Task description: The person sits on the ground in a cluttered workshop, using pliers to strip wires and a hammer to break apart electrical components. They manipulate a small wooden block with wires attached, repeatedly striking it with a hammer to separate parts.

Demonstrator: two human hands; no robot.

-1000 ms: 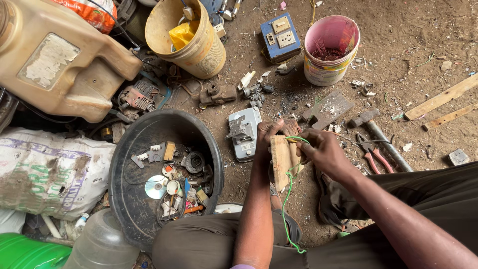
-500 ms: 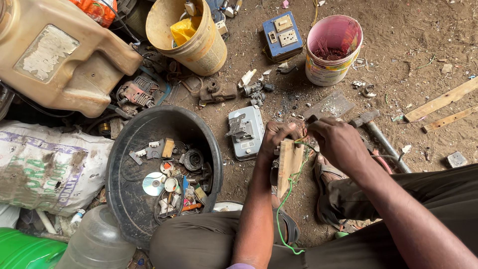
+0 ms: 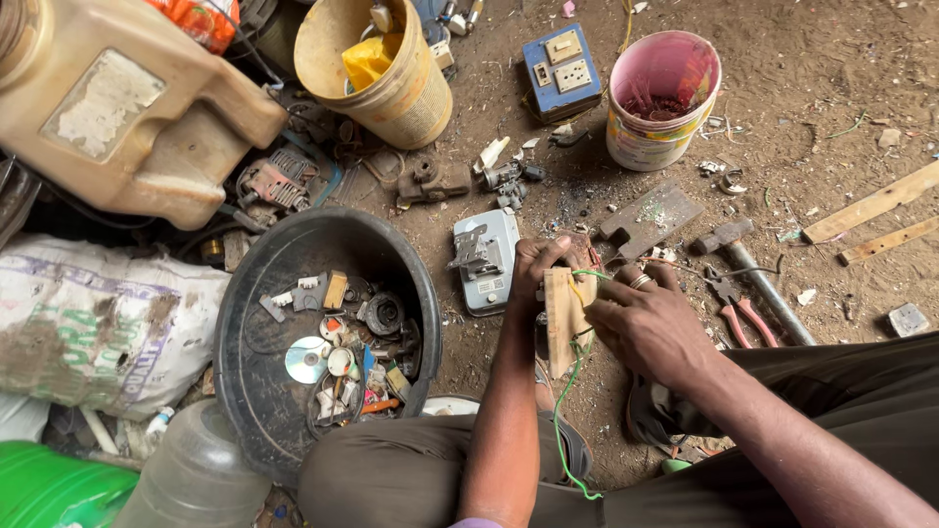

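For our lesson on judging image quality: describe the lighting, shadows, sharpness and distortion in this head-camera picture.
Head view: soft, even daylight with faint shadows and no harsh glare; both hands, left hand and right hand, and the wooden block look sharp; the black tub and tan jug bulge slightly from wide-angle distortion near the edges.

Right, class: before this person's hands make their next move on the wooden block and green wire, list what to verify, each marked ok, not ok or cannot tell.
1. Left hand grips the wooden block: ok.
2. Right hand rests on the block's right edge: ok.
3. Green wire hangs free of snags below the block: cannot tell.
4. Wire's fixing at the top of the block: cannot tell, fingers hide it.
5. Pliers and hammer lie close by the right hand: ok.
6. Ground around the block free of scraps: not ok.
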